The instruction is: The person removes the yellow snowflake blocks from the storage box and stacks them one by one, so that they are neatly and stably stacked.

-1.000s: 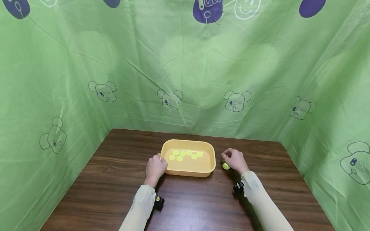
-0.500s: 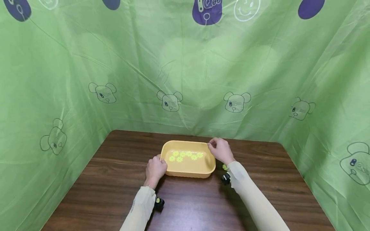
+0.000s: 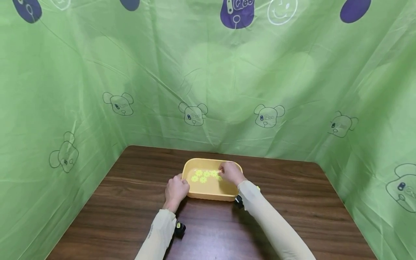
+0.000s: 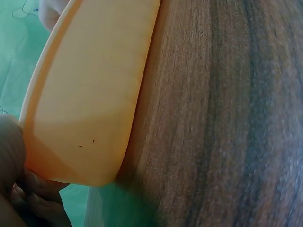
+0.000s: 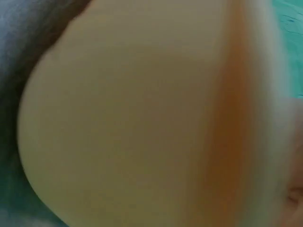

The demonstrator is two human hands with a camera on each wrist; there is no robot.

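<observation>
A yellow plastic tray with rounded corners sits on the table. My left hand grips its left end, thumb over the rim and fingers below in the left wrist view. Several flat lime-yellow flower pieces lie on the tray floor. My right hand reaches over the right end into the tray, fingers curled and fingertips right at the rightmost flowers; I cannot tell whether it pinches one. Another lime-yellow flower piece lies on the table right of the tray, mostly hidden behind the right sleeve. The tray's outer wall fills the right wrist view.
The dark wood-grain table meets a green printed cloth at the back and both sides. Black wrist cameras are strapped at both sleeves, the right camera close to the tray's front right corner.
My right hand has moved left, from beside the flower piece on the table, over the tray's right rim and down into the tray. My left hand keeps its grip.
</observation>
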